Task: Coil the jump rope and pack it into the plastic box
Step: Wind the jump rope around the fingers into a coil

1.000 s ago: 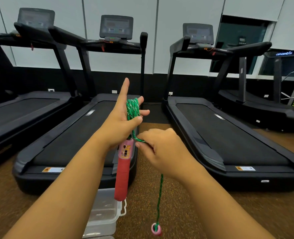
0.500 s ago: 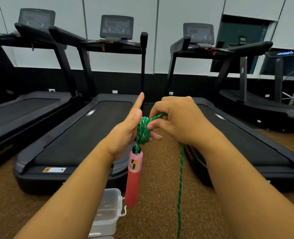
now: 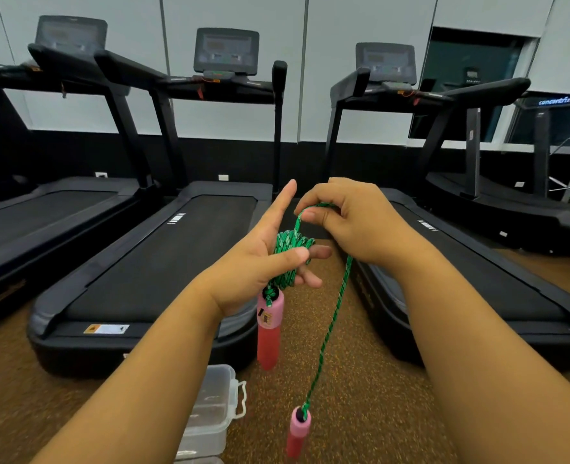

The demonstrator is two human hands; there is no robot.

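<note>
The green jump rope (image 3: 290, 244) is wound in several turns around the fingers of my left hand (image 3: 260, 259), thumb pressed on the coil, index finger pointing up. One pink handle (image 3: 269, 329) hangs just below that hand. My right hand (image 3: 350, 219) pinches the free strand above the coil. From there the strand (image 3: 330, 329) drops down to the second pink handle (image 3: 297, 430), which dangles above the floor. A clear plastic box (image 3: 213, 410) stands on the floor below my left forearm, partly hidden by it.
Black treadmills (image 3: 163, 259) stand in a row ahead, one (image 3: 471, 279) to the right of my hands. A strip of brown speckled floor (image 3: 370, 396) runs between them. A grey wall with a dark window lies behind.
My right hand carried the strand from below the coil up and over it. The free strand has shortened, so the second handle has risen into view. The first handle hangs lower under my left hand.
</note>
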